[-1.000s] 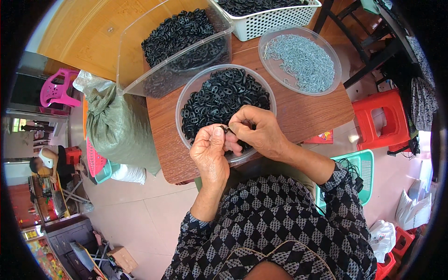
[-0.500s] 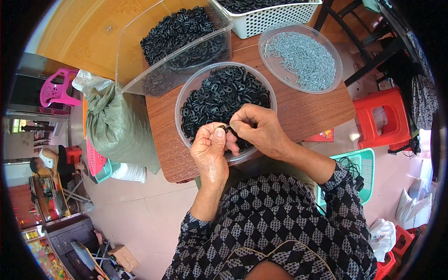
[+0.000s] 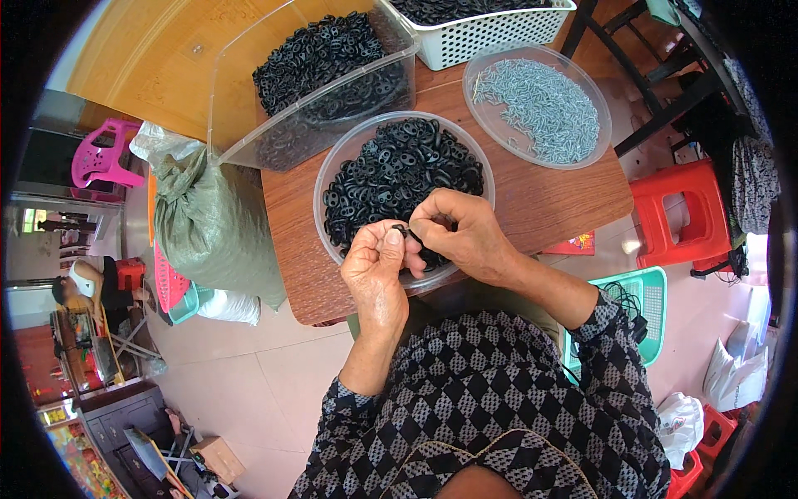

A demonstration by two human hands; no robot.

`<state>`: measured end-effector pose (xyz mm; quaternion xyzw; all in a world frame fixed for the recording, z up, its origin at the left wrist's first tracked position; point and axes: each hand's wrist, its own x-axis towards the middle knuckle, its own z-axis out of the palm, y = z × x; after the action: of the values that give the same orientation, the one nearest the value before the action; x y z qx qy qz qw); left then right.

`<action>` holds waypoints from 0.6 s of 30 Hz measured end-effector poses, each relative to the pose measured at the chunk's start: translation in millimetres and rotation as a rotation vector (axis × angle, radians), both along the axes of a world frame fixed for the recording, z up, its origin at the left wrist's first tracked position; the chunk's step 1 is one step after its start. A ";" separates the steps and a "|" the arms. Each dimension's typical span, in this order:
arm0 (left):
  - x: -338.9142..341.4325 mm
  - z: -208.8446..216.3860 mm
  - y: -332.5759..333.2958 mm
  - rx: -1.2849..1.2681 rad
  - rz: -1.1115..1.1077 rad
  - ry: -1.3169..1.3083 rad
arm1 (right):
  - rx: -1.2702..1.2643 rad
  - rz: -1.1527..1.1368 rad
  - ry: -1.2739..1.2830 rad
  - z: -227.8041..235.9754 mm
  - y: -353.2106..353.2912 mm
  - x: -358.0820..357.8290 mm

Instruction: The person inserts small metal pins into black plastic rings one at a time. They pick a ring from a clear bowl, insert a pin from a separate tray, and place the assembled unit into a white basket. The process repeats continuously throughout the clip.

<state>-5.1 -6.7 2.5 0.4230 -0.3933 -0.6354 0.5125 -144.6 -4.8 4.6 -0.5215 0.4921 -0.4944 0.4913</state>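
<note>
Between thumb and fingers, my left hand point(image 3: 376, 264) pinches a small black plastic piece point(image 3: 400, 229). My right hand point(image 3: 467, 234) is closed in a pinch right against it; its fingertips hide whatever is in them. Both hands are over the near rim of a round clear tub point(image 3: 322, 218), which is heaped with black plastic pieces point(image 3: 391, 162), many showing two holes. Beyond my right hand, a shallow round clear dish point(image 3: 604, 137) bears a spread of small silvery screw-like metal pieces point(image 3: 540, 104).
Behind the tub on the brown wooden table point(image 3: 573, 195) stand a clear bin point(image 3: 241, 91) and a white perforated basket point(image 3: 490, 40), both holding black pieces. A tied green sack point(image 3: 218, 229) leans at the left. Red stool point(image 3: 682, 212) and turquoise basket point(image 3: 657, 312) are at right; a person point(image 3: 87, 283) sits far left.
Both hands stay in nearly the same place, with only a slight shift of the fingers around the small black piece.
</note>
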 end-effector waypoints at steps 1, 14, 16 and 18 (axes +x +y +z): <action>-0.1 -0.6 -0.1 -0.004 0.000 0.000 | 0.006 0.000 -0.009 1.0 0.2 0.5; -1.2 -1.9 -0.8 0.001 0.006 -0.013 | -0.069 -0.023 0.054 -3.3 -0.9 3.2; -3.1 -1.6 0.0 0.002 0.009 -0.016 | -0.093 -0.033 0.064 -3.8 0.2 2.7; -4.2 -2.3 1.1 -0.039 0.020 -0.037 | -0.124 -0.053 0.077 -3.9 0.5 4.3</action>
<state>-9.3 -5.6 0.2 0.4286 -0.4107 -0.6144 0.5196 -140.4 -4.3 0.6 -0.5563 0.4929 -0.5164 0.4254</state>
